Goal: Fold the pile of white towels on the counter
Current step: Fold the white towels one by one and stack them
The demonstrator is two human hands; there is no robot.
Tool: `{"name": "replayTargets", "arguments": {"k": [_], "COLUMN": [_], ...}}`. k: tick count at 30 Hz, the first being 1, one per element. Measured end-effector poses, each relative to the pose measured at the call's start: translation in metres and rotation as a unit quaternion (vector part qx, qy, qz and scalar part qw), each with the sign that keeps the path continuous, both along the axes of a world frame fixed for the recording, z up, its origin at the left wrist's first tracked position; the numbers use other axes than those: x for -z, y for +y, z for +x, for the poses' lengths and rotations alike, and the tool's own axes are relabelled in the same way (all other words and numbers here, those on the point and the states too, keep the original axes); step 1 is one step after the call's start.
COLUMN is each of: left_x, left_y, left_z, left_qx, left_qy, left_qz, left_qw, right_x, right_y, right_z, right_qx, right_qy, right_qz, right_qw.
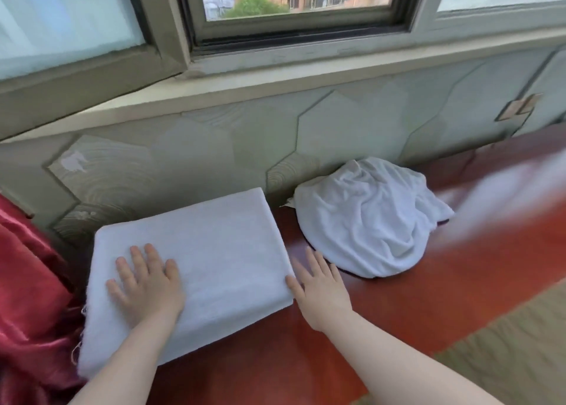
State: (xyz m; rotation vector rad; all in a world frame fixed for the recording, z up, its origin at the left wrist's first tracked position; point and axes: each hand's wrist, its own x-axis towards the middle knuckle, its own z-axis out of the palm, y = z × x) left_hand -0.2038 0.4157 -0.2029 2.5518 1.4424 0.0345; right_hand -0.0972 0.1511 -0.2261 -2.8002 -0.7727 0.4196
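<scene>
A folded white towel (208, 251) lies as a flat rectangle on the red-brown counter (398, 306), at the left. My left hand (147, 285) presses flat on its near left part, fingers straight and spread. My right hand (321, 285) lies flat on the counter against the towel's right edge, its thumb touching that edge. To the right, by the wall, sits a crumpled heap of white towels (367, 217), apart from both hands.
A red satin curtain (27, 297) hangs at the far left beside the folded towel. A tiled wall (214, 147) and window sill (306, 76) bound the counter's back. A blurred pale streak (505, 190) crosses the counter's right end. The floor (505, 349) lies beyond the counter's front edge.
</scene>
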Motion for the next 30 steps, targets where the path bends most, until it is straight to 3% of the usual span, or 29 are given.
{"name": "replayTargets", "arguments": {"k": [3,8,11,14,25,28,30], "left_x": [-0.005,0.001,0.009,0.017,0.041,0.06,0.069], "left_y": [-0.075,-0.245,-0.328,-0.386,-0.423,-0.43,-0.438], "left_z": [0.027,0.087,0.117,0.133,0.209,0.223,0.233], "left_qx": [-0.004,0.164,0.213,0.223,0.175,0.129,0.078], "left_qy": [-0.021,-0.034,-0.115,-0.133,-0.059,0.0,-0.02], "left_qz": [-0.044,-0.033,-0.135,-0.173,-0.163,-0.101,-0.077], "left_qw": [0.999,0.985,0.961,0.95,0.969,0.987,0.994], "right_x": [0.001,-0.026,-0.038,-0.039,-0.032,-0.033,-0.035], "right_y": [-0.072,-0.182,-0.241,-0.292,-0.334,-0.341,-0.347], "right_z": [0.012,0.056,0.082,0.09,0.139,0.171,0.199], "right_qx": [0.052,0.041,0.037,0.066,0.039,0.02,-0.001], "right_qy": [0.024,0.017,0.021,0.019,0.091,0.089,0.088], "right_qz": [-0.056,-0.048,-0.018,0.008,0.08,0.075,0.052], "right_qw": [0.997,0.998,0.999,0.998,0.992,0.993,0.995]}}
